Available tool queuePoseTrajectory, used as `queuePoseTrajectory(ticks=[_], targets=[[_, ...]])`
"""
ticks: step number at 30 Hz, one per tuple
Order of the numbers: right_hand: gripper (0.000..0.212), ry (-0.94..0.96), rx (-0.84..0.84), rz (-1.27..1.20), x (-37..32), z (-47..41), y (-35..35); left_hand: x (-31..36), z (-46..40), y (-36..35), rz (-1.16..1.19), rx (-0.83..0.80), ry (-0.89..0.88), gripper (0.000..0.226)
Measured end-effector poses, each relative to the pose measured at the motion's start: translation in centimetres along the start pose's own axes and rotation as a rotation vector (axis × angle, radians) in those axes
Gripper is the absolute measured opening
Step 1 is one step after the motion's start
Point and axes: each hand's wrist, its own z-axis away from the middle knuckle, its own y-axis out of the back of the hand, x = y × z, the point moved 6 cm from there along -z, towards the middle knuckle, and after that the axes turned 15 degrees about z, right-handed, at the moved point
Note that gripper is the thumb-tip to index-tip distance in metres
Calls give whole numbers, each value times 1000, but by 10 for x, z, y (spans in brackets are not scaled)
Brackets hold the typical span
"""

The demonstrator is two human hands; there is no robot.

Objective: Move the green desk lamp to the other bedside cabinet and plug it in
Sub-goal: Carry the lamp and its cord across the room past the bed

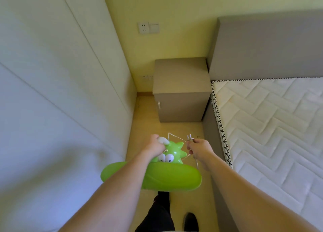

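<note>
We are carrying the green desk lamp (167, 175) above the floor, our left hand (154, 146) clamped on its top, our right hand (199, 148) pinching its plug (189, 137), the bedside cabinet (180, 90) ahead.

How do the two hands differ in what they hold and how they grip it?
The left hand is closed in a fist around the top of the glossy green cartoon desk lamp, while the right hand pinches the small white two-pin plug. The left hand carries the bulky lamp body; the right holds only the plug, with the thin white cord looping between them. Both are bare and held at a similar height ahead of the person, in front of the grey-brown bedside cabinet.
</note>
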Motion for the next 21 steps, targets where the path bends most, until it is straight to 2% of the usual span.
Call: queuePoseTrajectory(ticks=[4,11,17,21], targets=[[19,7,91,-6,-59,-44,18,49,-56,29,-75,-31,-93,33],[24,108,212,-55,-174,-99,40,128,-136,97,-109,7,-248,48],[21,125,266,-92,-223,-131,51,167,-181,138,-53,60,-335,44],[20,136,289,-129,-254,-148,54,184,-202,166,41,78,-363,18]])
